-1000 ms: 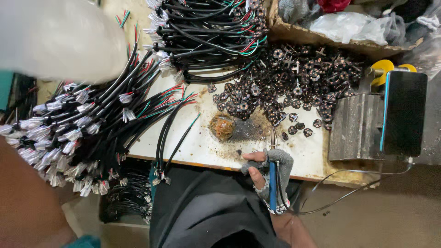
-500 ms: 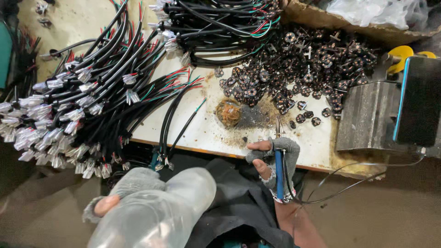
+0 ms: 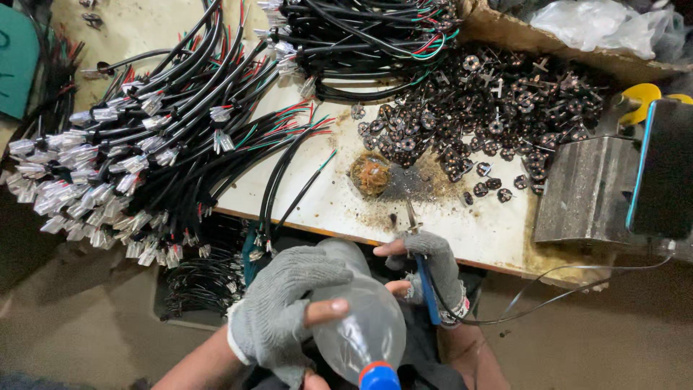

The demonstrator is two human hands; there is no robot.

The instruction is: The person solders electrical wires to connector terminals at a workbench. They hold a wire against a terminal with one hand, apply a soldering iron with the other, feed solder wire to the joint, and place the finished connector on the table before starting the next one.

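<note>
My left hand (image 3: 285, 310), in a grey fingerless glove, grips a clear plastic bottle (image 3: 361, 325) with a blue and red cap end, held low in front of my lap. My right hand (image 3: 426, 271), also gloved, holds a blue-handled soldering iron (image 3: 424, 282) whose tip points up toward the table edge, and its fingers touch the side of the bottle. Just beyond the tip, on the stained white table (image 3: 339, 206), sits a brown lump of solder residue (image 3: 370, 173).
Bundles of black cables with white connectors (image 3: 130, 166) spread across the left. More coiled cables (image 3: 361, 36) lie at the top. A heap of small dark round parts (image 3: 491, 115) covers the right centre. A grey metal block (image 3: 585, 191) and dark box (image 3: 664, 170) stand at right.
The bottle came from the upper left, down past the table edge, into my lap. My left hand now grips it near my right hand, which kept hold of the soldering iron.
</note>
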